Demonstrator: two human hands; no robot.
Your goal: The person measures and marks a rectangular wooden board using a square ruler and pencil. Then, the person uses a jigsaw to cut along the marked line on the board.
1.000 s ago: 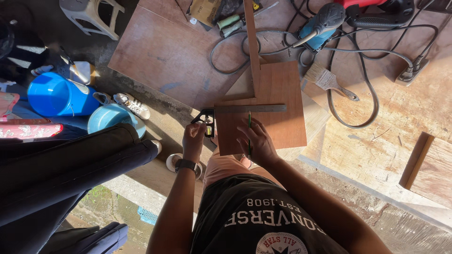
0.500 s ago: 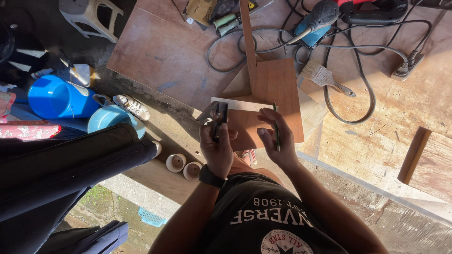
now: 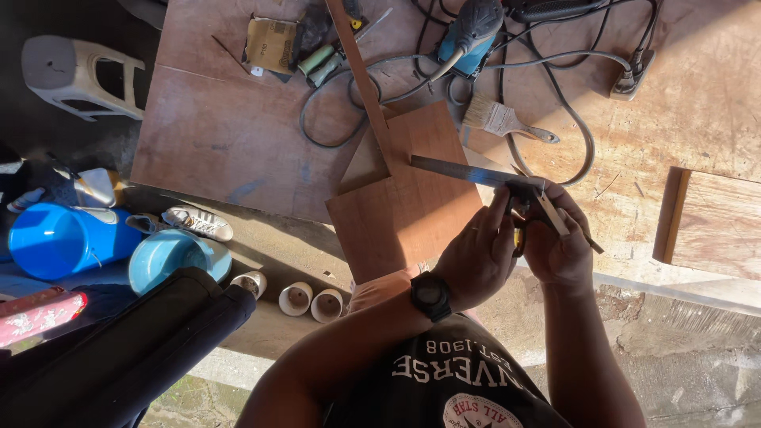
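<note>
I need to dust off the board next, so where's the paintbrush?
The paintbrush lies on the workbench, upper right of centre, just below the blue sander.

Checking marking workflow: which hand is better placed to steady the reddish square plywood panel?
Left, probably: both hands hold the steel ruler tool, but the left hand is beside the reddish square plywood panel; the right hand is farther out.

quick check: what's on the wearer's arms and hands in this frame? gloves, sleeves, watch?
No gloves: both hands are bare. The left hand has a black wristwatch with a chunky round case on a dark strap. The right hand shows nothing on the wrist or fingers. No sleeves reach the forearms, which are uncovered; a dark T-shirt with white print and a round emblem shows below them.
</note>
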